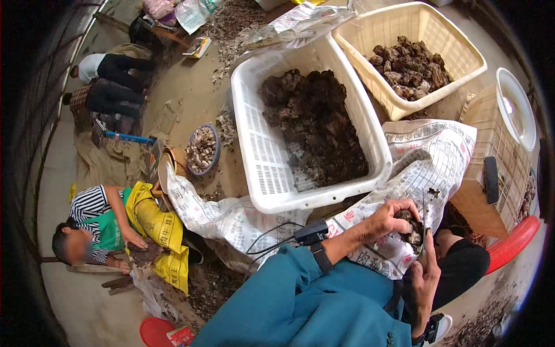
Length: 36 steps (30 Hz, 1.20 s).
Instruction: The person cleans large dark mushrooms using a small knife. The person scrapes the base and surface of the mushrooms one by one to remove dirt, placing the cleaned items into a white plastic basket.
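My left hand [390, 220] grips a small, dark-crusted lump [415, 237] with pale patches, perhaps a tuber or fungus, over my lap. From the right, my right hand [425, 277] holds a thin-bladed knife [424, 208], its index finger stretched along the blade. The blade lies against or right beside the lump; which of the two cannot be told. Under both hands, a printed white woven sack [416, 173] covers my lap, with dark scraps on it. Just beyond stands a white plastic basket [277, 191] holding many dark, soil-covered lumps [316, 126].
A cream basket [472, 65] of brown lumps stands beyond, with an upturned crate [490, 173] at right. A blue-rimmed bowl [217, 152] holds pale pieces. At left, a seated co-worker [104, 217] handles a dark clump; two people bend over farther back. A red stool [516, 243] is beside me.
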{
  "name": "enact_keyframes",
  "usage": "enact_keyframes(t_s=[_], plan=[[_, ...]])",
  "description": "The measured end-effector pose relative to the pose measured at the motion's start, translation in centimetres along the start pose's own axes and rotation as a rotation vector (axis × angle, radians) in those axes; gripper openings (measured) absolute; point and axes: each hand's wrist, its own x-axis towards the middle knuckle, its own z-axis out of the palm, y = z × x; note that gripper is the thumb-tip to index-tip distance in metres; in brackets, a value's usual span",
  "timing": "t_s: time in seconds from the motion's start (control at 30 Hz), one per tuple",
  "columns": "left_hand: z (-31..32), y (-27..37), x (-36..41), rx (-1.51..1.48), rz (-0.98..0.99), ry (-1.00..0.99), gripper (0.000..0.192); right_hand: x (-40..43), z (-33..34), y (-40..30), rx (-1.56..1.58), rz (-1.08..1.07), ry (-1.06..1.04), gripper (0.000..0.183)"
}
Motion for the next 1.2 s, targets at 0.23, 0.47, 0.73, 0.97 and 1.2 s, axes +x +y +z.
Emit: enact_keyframes(t_s=[0.23, 0.47, 0.73, 0.97, 1.2], plan=[[0.2, 0.2, 0.4, -0.011, -0.027, -0.032, 0.033, 0.1, -0.6, -0.8, -0.159, 0.005, -0.042, 0.071], [0.1, -0.5, 0.4, -0.027, -0.024, -0.032, 0.03, 0.0, -0.3, 0.1, -0.064, -0.051, -0.041, 0.071], [0.4, -0.5, 0.3, -0.05, -0.035, -0.013, 0.031, 0.1, 0.3, 0.7, 0.121, -0.024, 0.027, 0.069], [0.1, -0.3, 0.1, -0.076, -0.041, -0.026, 0.031, -0.3, 0.4, -0.2, 0.151, 0.011, -0.01, 0.072], [-0.7, -2.1, 0.2, -0.152, 0.01, -0.071, 0.038, 0.1, 0.1, 0.8, -0.09, -0.063, 0.003, 0.063]])
